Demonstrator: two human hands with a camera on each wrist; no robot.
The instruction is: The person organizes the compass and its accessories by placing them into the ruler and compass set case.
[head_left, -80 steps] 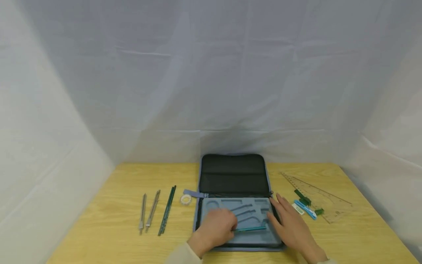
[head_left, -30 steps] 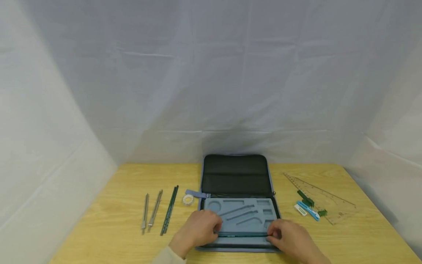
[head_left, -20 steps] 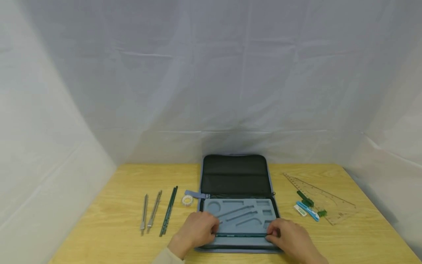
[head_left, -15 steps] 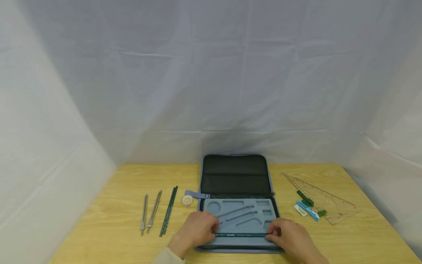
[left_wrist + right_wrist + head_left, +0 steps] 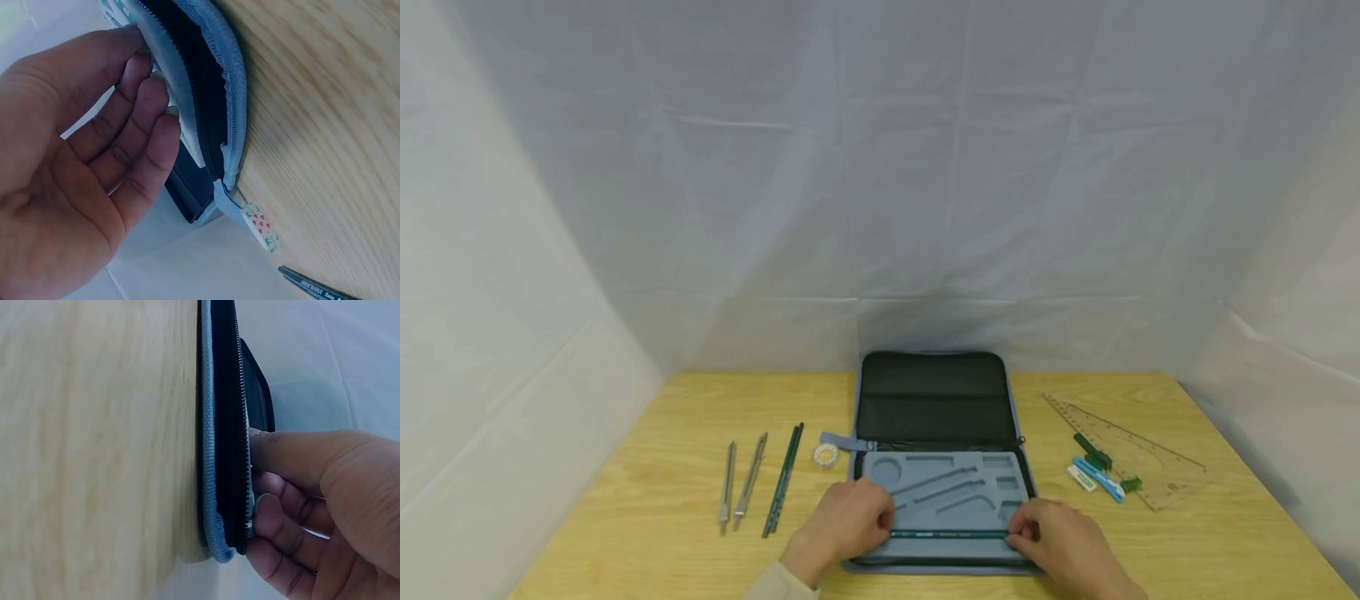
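Observation:
An unfolded zip case (image 5: 934, 417) holds a grey-blue moulded tray (image 5: 955, 548) in its near half. Across the front of that tray lies a dark green pencil (image 5: 947, 534), level from side to side. My left hand (image 5: 846, 521) pinches its left end and my right hand (image 5: 1063, 537) pinches its right end; the fingers cover both tips. In the left wrist view, the left hand (image 5: 87, 144) has its fingertips bent at the case's zipped edge (image 5: 194, 75). Seen from the right wrist, thumb and fingers of the right hand (image 5: 337, 494) meet over the zipper (image 5: 242, 444).
Left of the case lie two more green pencils (image 5: 784, 479), two silver compasses (image 5: 749, 481) and a roll of tape (image 5: 826, 455). To the right are a clear set square (image 5: 1153, 458), a light-blue pen-shaped tool (image 5: 1100, 479), a white eraser (image 5: 1081, 478) and green pieces (image 5: 1092, 452).
At first the left hand held the pencil slanted over the tray while the right hand lay spread at the case's right edge. The right hand then took its other end; lately both stay nearly still.

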